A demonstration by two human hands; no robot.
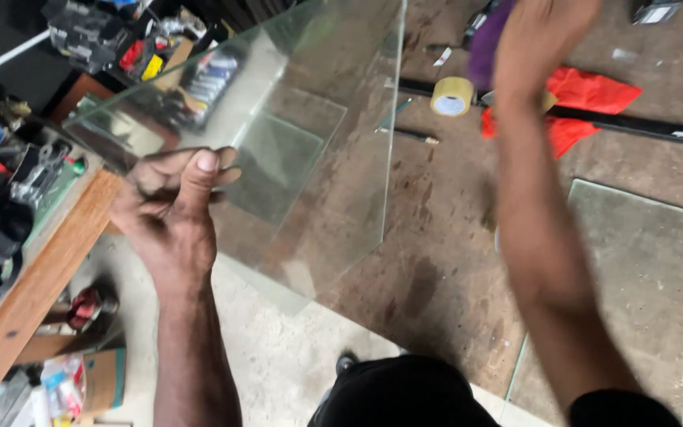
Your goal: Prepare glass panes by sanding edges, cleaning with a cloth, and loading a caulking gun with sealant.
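Observation:
My left hand grips the near edge of a large clear glass sheet, thumb on top, fingers under it. The sheet tilts up and away over the brown worktable. Through it I see smaller glass pieces lying flat. My right hand reaches far across the table, blurred, against a purple object. Whether it grips that object I cannot tell. A roll of tan tape and a red cloth lie just beside that hand.
A second glass pane lies flat at the table's right. A long black bar crosses the far side. A wooden shelf edge with cluttered tools and bottles runs along the left. Concrete floor shows below.

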